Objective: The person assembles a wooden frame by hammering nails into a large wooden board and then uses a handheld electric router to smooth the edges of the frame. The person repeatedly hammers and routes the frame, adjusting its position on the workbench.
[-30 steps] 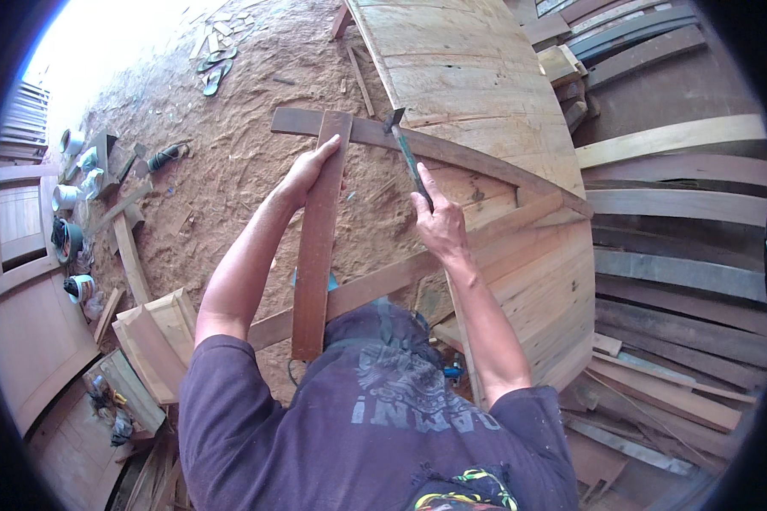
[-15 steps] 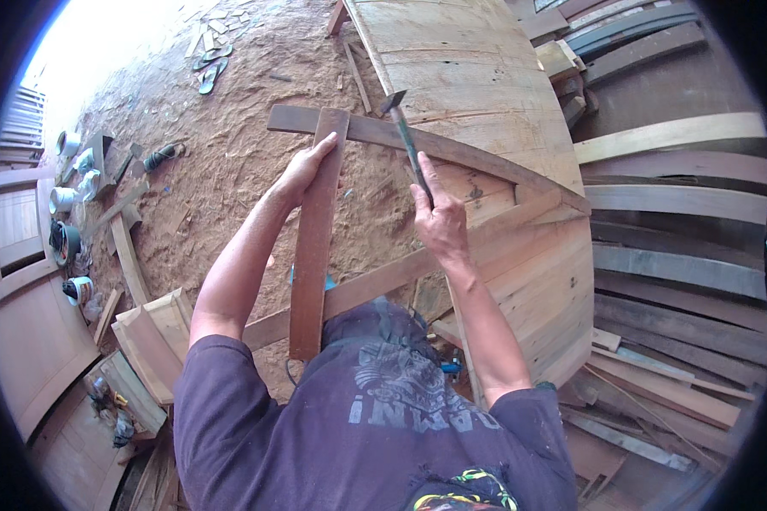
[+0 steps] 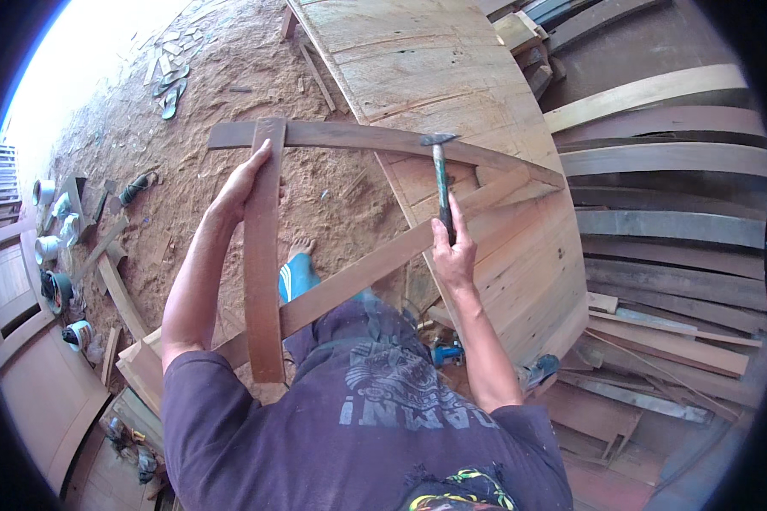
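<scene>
Clasps with left grip [image 3: 242,181] a flat brown wooden slat [image 3: 262,272], long axis fore-and-aft across 2 battens [image 3: 349,135]; holds in right grip [image 3: 455,253] a green-handled hammer [image 3: 442,173], pointing head-first forward above plank desk [image 3: 418,77].

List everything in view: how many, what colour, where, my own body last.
Table: one, pale wood, centre to top
Boards: three, brown, overlapping, partly over the table
Hammer: one, dark and green, over the far board
Planks: many, brown and grey, right
Floor: one, brown, left
Flip-flops: two, dark, upper left
Scraps: many, pale, upper left
Tubs: at least three, white, left
Wooden panels: several, brown, left edge
Shirt: one, dark purple, bottom
Foot: one, bare, beyond the near board
Left hand: one, gripping the left board
Right hand: one, holding the hammer
</scene>
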The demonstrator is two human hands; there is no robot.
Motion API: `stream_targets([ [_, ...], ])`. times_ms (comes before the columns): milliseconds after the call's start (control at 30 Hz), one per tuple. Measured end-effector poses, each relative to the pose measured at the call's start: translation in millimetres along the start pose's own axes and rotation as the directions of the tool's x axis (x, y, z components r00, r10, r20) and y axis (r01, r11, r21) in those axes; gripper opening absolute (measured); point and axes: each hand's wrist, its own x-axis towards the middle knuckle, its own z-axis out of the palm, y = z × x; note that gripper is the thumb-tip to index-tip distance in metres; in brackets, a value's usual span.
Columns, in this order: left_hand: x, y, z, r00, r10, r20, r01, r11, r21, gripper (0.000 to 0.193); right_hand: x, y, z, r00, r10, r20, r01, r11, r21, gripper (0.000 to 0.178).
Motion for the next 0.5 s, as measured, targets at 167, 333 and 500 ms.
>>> stream_targets([
  [167, -10, -11, -39, 1.000, -0.007, -0.021, 0.007, 1.000, -0.003, 0.063, -19, 5, 1, 1.000, 0.011, -0.024, -0.010, 0.999, 0.048, 0.058],
  [333, -13, -16, -45, 0.999, 0.013, -0.039, -0.013, 1.000, -0.007, 0.062, -5, -21, 14, 0.975, -0.213, 0.061, 0.218, 0.973, -0.081, 0.058],
  [500, -6, -20, -51, 1.000, 0.013, -0.011, -0.012, 1.000, 0.006, 0.059, 19, -40, 33, 0.934, -0.324, 0.150, 0.349, 0.919, -0.184, 0.061],
])
